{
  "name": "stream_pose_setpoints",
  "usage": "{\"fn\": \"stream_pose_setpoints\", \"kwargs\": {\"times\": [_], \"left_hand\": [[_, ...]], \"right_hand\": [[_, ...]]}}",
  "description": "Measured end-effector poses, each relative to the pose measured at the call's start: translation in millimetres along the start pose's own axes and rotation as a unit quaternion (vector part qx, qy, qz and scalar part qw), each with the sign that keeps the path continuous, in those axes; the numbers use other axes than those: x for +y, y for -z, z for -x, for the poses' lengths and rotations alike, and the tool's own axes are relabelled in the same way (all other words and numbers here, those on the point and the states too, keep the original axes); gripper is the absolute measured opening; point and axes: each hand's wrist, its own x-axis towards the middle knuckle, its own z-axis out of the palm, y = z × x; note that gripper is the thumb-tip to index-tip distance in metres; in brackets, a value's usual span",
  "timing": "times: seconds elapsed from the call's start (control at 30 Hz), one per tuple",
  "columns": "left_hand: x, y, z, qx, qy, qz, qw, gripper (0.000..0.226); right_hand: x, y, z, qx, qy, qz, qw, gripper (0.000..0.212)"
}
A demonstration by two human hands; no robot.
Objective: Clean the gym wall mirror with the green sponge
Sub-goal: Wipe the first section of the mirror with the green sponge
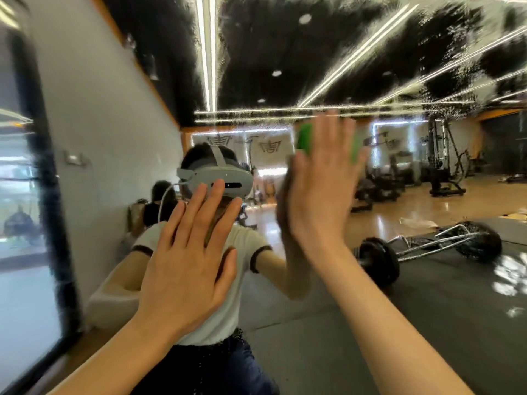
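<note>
The wall mirror [328, 52] fills the view, streaked with wet smears and droplets across its upper part. My right hand [319, 189] presses the green sponge [305, 139] flat against the glass with straight fingers; only green strips show beside the fingers. My left hand [188, 266] lies flat on the mirror lower and to the left, fingers spread, holding nothing. The reflection shows a person in a white shirt with a head-worn camera.
A dark mirror frame edge [48, 166] and a window run down the left. Reflected in the glass are a barbell [379, 260] on black floor mats, gym machines [445, 166] at the back right, and a wooden floor.
</note>
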Motion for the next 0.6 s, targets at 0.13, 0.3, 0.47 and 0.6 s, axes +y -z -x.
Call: {"fn": "stream_pose_setpoints", "kwargs": {"times": [0.13,0.3,0.47,0.6], "left_hand": [[-0.5,0.3,-1.8,-0.001,0.000,0.004,1.000,0.065],[0.5,0.6,-1.4,0.001,0.002,0.003,1.000,0.064],[1.2,0.6,-0.4,0.002,0.004,0.005,1.000,0.063],[2.5,2.1,-0.3,0.000,0.008,0.018,1.000,0.063]], "right_hand": [[-21.1,-8.4,-14.8,-0.056,0.244,-0.019,0.968,0.052],[62.6,5.9,-47.3,-0.006,-0.019,-0.008,1.000,0.053],[7.5,-2.2,-9.8,0.011,-0.029,-0.014,0.999,0.054],[-19.5,-5.7,28.3,-0.068,0.244,-0.034,0.967,0.053]]}}
